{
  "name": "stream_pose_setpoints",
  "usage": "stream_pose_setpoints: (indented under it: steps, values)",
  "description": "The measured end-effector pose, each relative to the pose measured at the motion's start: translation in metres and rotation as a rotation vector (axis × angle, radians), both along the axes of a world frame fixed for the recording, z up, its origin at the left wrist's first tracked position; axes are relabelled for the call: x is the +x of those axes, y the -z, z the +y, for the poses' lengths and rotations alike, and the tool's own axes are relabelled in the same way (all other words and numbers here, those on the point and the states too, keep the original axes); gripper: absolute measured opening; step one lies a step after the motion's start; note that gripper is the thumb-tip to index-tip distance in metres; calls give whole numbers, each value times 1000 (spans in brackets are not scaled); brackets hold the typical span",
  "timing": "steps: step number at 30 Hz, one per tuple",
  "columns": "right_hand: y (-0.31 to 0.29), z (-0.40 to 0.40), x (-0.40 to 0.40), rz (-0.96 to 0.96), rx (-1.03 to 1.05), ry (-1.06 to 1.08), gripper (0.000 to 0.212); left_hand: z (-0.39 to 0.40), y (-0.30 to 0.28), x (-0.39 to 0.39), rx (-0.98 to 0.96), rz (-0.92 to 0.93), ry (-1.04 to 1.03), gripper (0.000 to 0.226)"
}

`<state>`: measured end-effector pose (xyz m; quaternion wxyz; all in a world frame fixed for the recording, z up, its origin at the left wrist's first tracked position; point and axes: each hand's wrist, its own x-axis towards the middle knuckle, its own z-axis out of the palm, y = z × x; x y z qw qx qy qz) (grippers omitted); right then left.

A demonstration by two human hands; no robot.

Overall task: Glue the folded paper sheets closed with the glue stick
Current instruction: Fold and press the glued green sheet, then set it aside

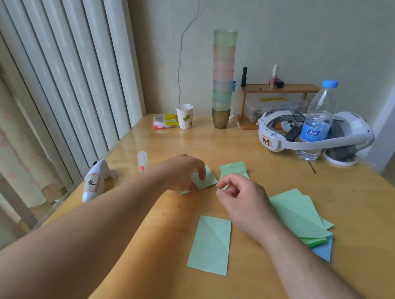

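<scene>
While the left hand [184,172] presses a small folded green sheet [207,178] to the wooden table [286,178], the right hand [240,197] pinches a second green sheet [234,169] just beside it. Left of both sheets, the glue stick [142,160] stands untouched.

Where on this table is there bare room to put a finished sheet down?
Bare wood lies between the paper cup and the hands, and along the right edge beyond the paper stack. The near right corner is also bare. Crowded: the back right, around the bottle and headset, and the middle, where both hands work among folded sheets.
</scene>
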<state>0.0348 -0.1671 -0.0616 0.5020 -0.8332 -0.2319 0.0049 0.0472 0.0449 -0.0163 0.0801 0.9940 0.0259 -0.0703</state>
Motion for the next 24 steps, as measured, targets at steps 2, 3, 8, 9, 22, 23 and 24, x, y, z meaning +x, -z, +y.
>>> stream_pose_setpoints:
  steps: [2,3,8,9,22,23,24]
  values:
    - [0,0,0,4,-4,2,9,2,0,0,-19,5,-1,30]
    - [1,0,1,5,-2,4,9,2,-1,0,-21,9,-3,30]
    - [1,0,1,11,7,1,9,0,-3,0,-4,-6,4,25]
    - [1,0,2,10,10,1,9,0,-3,-1,-14,-25,4,24]
    - [-29,-3,-32,-52,368,-116,39,-19,-5,-99,-1308,-276,53,52]
    - [-32,-4,-34,-30,349,-138,38,-18,-2,-104,-1343,-262,60,54]
    - [-37,-5,-35,29,338,-184,35,-17,1,-107,-1367,-240,62,55]
